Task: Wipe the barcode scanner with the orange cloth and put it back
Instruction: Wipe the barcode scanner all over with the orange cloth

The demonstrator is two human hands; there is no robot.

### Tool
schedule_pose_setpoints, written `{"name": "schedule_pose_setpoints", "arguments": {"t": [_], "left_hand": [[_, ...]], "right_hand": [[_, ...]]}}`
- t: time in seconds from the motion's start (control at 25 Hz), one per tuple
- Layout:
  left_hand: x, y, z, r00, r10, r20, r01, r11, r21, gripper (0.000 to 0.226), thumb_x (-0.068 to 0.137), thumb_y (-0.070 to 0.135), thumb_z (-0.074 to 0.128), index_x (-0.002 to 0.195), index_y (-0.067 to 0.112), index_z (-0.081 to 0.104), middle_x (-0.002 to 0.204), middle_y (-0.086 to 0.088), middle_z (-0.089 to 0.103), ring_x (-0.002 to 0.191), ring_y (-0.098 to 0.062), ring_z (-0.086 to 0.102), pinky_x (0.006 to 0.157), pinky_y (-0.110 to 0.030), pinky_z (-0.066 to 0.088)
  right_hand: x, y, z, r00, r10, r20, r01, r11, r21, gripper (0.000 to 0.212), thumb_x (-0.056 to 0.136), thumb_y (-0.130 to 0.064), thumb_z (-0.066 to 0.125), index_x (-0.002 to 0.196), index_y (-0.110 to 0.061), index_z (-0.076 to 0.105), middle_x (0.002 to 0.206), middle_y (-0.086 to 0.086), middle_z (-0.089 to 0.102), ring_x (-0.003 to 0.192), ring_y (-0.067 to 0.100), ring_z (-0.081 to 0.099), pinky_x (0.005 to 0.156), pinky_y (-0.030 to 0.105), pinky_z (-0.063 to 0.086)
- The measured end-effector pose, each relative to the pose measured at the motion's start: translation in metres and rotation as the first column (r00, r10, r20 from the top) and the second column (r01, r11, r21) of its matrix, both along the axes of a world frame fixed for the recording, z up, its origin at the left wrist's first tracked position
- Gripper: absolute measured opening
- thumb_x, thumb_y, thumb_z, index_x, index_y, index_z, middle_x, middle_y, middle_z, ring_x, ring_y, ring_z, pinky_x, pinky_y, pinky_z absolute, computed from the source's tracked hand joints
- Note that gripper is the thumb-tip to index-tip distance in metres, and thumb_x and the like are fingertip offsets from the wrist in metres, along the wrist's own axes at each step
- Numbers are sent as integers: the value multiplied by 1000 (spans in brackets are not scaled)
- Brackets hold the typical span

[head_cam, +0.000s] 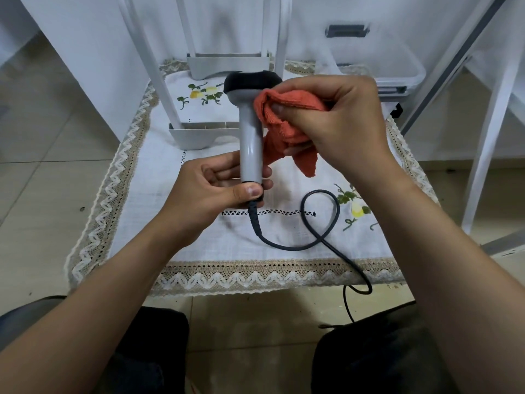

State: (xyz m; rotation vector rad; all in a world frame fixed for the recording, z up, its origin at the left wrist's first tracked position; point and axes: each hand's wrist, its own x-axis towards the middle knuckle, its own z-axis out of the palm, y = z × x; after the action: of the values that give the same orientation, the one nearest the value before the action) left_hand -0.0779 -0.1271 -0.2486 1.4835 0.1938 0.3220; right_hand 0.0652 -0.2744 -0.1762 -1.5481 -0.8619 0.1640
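Head view, the only one.

- Barcode scanner [251, 137]: held upright in the air above the cloth-covered surface [199, 245], dark head up and turned away from you, grey handle pointing down.
- Your left hand [210, 191] is wrapped round the foot of the handle, thumb across the butt where the cable [321, 220] comes out.
- Your right hand [338, 118] is bunched round the orange cloth [287, 109], the wad lying against the right side of the neck, just under the head. One corner hangs loose below the fingers.
- The cable loops once on the surface, then drops over the near edge towards your knees.
- Behind the scanner: the foot of a white rack [199, 136].

Handling, by judgement:
- The scanner looks like a light, rigid plastic shell. The handle is smooth and rounded, so it may turn in a loose grip; the low hold you have leaves most of the length free to wipe.
- The cable will tug as you rotate the body, so give it slack.
- The scan window probably faces away from you; I cannot see it, so go gently there.
- The cloth is soft and limp. Keep it wadded so the trailing corner does not snag.
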Motion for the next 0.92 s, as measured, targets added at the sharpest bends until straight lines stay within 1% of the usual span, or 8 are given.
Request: {"name": "schedule_pose_setpoints", "arguments": {"t": [0.12, 0.2, 0.36, 0.48, 0.64, 0.72, 0.8, 0.92], "left_hand": [[0, -2, 2, 1000, -3, 0, 3, 1000, -4, 41, 77, 11, 75, 117, 6, 70, 110, -12, 78, 105, -32, 76, 82, -47, 63], [-1, -2, 2, 1000, -9, 1, 9, 1000, 2, 39, 78, 9, 76, 117, 7, 71, 110, -12, 79, 105, -32, 76, 82, -49, 63], [0, -2, 2, 1000, -2, -1, 2, 1000, 19, 38, 76, 10, 78, 114, 10, 72, 105, -10, 80, 103, -31, 77, 82, -49, 63], [0, -2, 3, 1000, 11, -2, -11, 999, 42, 39, 75, 11, 77, 113, 7, 72, 100, -9, 81, 100, -29, 77, 81, -47, 64], [0, 3, 1, 1000, 8, 22, -8, 1000, 17, 44, 75, 6, 85, 116, 6, 71, 102, -10, 80, 100, -31, 77, 80, -47, 63], [0, 7, 2, 999, 23, 28, -23, 1000, 3, 51, 71, 9, 88, 119, 8, 71, 104, -11, 80, 100, -32, 77, 81, -49, 63], [-1, 11, 4, 998, 31, 48, -32, 999, 17, 55, 68, 9, 91, 119, 11, 71, 103, -9, 80, 96, -30, 77, 80, -49, 63], [-4, 17, 7, 997, 0, 76, 0, 1000, -1, 53, 67, 10, 91, 116, 17, 74, 105, -7, 80, 97, -27, 78, 79, -41, 64]], "right_hand": [[3, 4, -2, 991, -19, 129, 25, 999, -43, 14, 83, -8, 87, 92, -18, 81, 80, 2, 78, 60, 8, 74, 52, 25, 60], [4, 4, -2, 989, 6, 150, 4, 998, -68, 13, 83, -9, 87, 94, -15, 82, 81, -4, 75, 59, 5, 73, 50, 21, 58], [2, -2, 0, 982, 119, 149, -96, 983, -154, 14, 84, -5, 85, 97, -9, 82, 80, -1, 73, 52, 0, 68, 43, 10, 48], [3, -5, -1, 963, 189, 191, -147, 966, -214, 13, 85, -9, 86, 97, -9, 83, 86, 6, 77, 63, 6, 73, 52, 15, 54], [-1, -10, -1, 950, 289, 119, -252, 934, -253, 12, 86, -2, 83, 98, -5, 83, 85, 15, 75, 53, 9, 71, 44, 13, 49], [-2, -11, -2, 939, 336, 80, -303, 913, -274, 12, 86, -2, 83, 97, -6, 83, 88, 15, 76, 59, 20, 75, 48, 21, 57], [-3, -11, -5, 916, 387, 110, -341, 891, -299, 14, 86, -4, 84, 97, -11, 83, 92, 11, 78, 70, 27, 78, 61, 34, 64], [-3, -10, -5, 895, 428, 128, -371, 872, -320, 15, 85, -7, 85, 98, -13, 84, 93, 12, 77, 75, 30, 78, 68, 43, 66]]}}
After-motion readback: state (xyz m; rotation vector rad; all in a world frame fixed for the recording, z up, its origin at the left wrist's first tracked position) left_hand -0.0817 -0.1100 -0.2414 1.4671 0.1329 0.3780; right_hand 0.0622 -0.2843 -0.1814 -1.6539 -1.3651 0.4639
